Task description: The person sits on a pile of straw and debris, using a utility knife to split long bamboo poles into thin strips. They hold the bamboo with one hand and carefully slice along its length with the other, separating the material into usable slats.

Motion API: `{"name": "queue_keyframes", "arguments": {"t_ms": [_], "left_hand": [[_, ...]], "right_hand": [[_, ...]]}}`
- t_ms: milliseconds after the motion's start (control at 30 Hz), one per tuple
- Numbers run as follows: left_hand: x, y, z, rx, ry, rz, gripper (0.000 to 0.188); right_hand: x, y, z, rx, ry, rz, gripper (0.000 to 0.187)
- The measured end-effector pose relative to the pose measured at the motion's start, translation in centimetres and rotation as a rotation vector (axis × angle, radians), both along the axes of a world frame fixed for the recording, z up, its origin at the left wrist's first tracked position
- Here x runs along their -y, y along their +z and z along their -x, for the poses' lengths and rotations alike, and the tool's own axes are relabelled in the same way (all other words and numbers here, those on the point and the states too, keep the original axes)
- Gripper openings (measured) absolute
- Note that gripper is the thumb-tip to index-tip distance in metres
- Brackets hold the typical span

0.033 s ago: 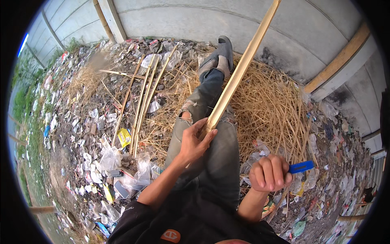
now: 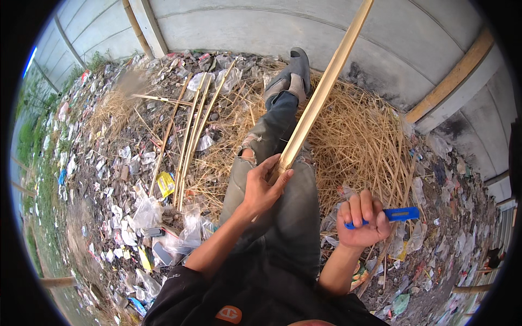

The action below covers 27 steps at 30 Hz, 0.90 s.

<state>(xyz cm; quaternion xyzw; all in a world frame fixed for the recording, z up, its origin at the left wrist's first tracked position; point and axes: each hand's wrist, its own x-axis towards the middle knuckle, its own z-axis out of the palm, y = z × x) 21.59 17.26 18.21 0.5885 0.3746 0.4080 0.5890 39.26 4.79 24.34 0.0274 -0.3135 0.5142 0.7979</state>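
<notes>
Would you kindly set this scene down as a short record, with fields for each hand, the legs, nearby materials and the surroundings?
Left hand: holds the lower end of a long pale strip
Right hand: curled around a blue tool, apart from the strip
Legs: stretched forward in torn trousers
Left of legs: several thin strips on littered ground
Right of legs: a straw-coloured heap
Beyond the feet: grey wall

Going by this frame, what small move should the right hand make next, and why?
Probably bring the right hand inward toward the pale strip: it holds the blue tool off to the side, apart from the strip, while the left hand grips the strip near its lower end.
</notes>
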Motion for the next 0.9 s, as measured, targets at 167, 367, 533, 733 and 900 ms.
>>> {"name": "queue_keyframes", "arguments": {"t_ms": [167, 367, 533, 733, 900], "left_hand": [[1.5, 1.2, -4.8, 0.164, 0.004, -0.067, 0.051], [4.1, -1.4, -8.1, 0.194, -0.002, -0.098, 0.052], [3.5, -3.2, -10.1, -0.044, 0.107, -0.570, 0.057], [0.1, -3.8, -10.9, -0.228, -0.239, -0.718, 0.062], [-5.8, 0.1, -9.1, -0.068, -0.197, -0.458, 0.057]], "right_hand": [[-3.7, -0.5, -1.5, 0.315, -0.561, 0.658, 0.016], [-7.2, -0.1, -1.9, 0.514, -0.725, 0.551, 0.040], [-8.6, -1.2, -4.1, 0.637, -0.905, 0.593, 0.047], [-10.2, -2.3, -4.6, 0.506, -0.941, 0.660, 0.047], [-8.0, -7.8, -8.1, 0.549, -0.983, 0.694, 0.048]]}}
